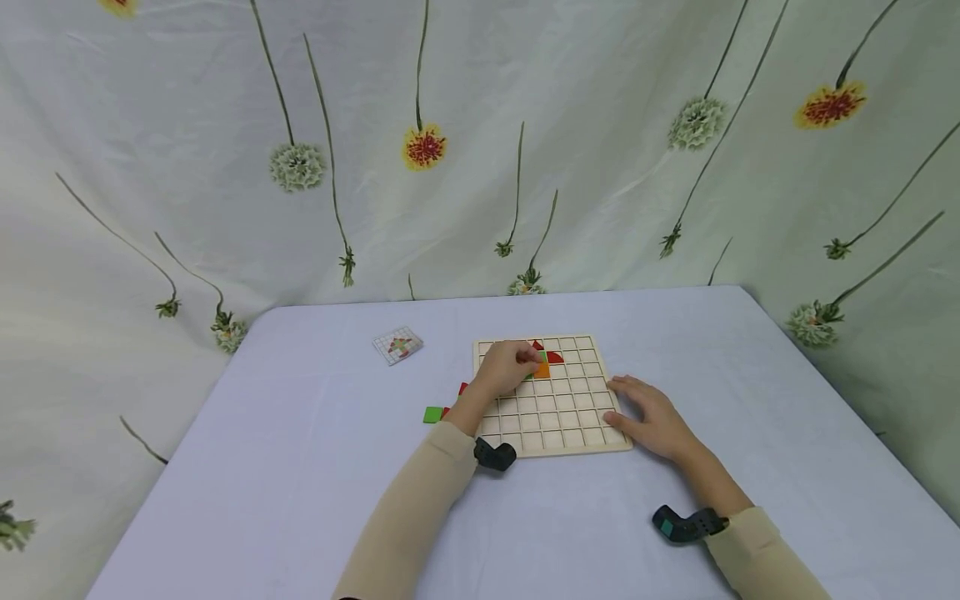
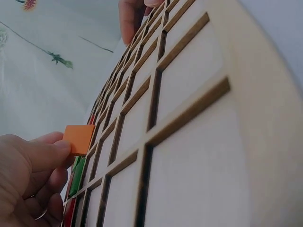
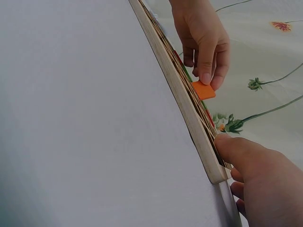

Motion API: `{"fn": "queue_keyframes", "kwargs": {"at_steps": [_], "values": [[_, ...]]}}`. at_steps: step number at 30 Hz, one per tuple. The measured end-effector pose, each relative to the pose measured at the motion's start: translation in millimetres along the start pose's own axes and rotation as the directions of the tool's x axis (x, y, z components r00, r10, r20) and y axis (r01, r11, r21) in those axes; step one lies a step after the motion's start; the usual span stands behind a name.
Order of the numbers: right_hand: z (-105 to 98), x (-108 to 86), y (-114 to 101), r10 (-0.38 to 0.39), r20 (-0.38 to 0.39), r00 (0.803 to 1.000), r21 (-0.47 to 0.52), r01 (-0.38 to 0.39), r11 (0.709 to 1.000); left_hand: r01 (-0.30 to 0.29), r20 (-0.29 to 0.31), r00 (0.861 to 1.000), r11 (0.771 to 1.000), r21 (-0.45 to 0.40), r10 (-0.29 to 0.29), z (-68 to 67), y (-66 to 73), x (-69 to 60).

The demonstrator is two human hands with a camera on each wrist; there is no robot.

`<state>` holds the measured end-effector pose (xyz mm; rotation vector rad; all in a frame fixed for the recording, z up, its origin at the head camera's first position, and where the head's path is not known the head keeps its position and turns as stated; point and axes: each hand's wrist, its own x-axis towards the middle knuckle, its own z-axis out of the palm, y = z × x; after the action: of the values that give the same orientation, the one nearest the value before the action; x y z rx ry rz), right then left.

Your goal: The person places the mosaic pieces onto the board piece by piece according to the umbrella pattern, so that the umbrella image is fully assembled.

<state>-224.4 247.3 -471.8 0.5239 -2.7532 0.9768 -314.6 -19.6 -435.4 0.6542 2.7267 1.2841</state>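
Pinching with its thumb and fingers, the left hand (image 1: 504, 368) has an orange square tile (image 2: 79, 138) near the top, or twelve o'clock, part of the wooden grid board (image 1: 562, 425). Both wrist views show the tile standing up at a tilt; the head view gives just a bit of orange by the fingertips. The left wrist view also shows a thin ring (image 2: 41, 215) on that hand. Only the head view shows a small picture card (image 1: 397, 344) at ten o'clock from the board and a loose green square (image 1: 432, 414) at nine o'clock.

The board has a pale wooden rim. The right hand (image 1: 654, 417) touches it at three o'clock, with thumb and fingers spread apart. The white table (image 1: 570, 525) has open room at six o'clock, between the arms, and more at two o'clock. Past its far edge, at twelve o'clock, hangs a flowery cloth (image 1: 600, 167).

The tile is bright orange and flat, with straight sides. A green piece (image 2: 76, 177) is close by it, and a red rounded piece (image 1: 555, 357) lies on the board at two o'clock from it. I cannot tell if the tile touches the board.
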Motion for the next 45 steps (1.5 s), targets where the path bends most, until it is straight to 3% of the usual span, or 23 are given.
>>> {"fn": "queue_keyframes", "kwargs": {"at_steps": [22,33,45], "values": [[1,0.6,1,0.007,0.0,1.0,-0.006,-0.007,1.0,-0.005,-0.004,1.0,0.991,0.135,0.006,7.1,0.0,-1.4],[0,0.6,1,-0.012,0.0,1.0,0.0,0.012,1.0,-0.022,0.028,0.999,0.99,0.142,0.018,5.6,-1.5,-2.1],[1,-0.3,3,0.023,0.009,1.0,0.004,-0.023,1.0,-0.009,0.026,1.0,0.995,0.098,0.006,-9.1,-11.0,-12.7]]}}
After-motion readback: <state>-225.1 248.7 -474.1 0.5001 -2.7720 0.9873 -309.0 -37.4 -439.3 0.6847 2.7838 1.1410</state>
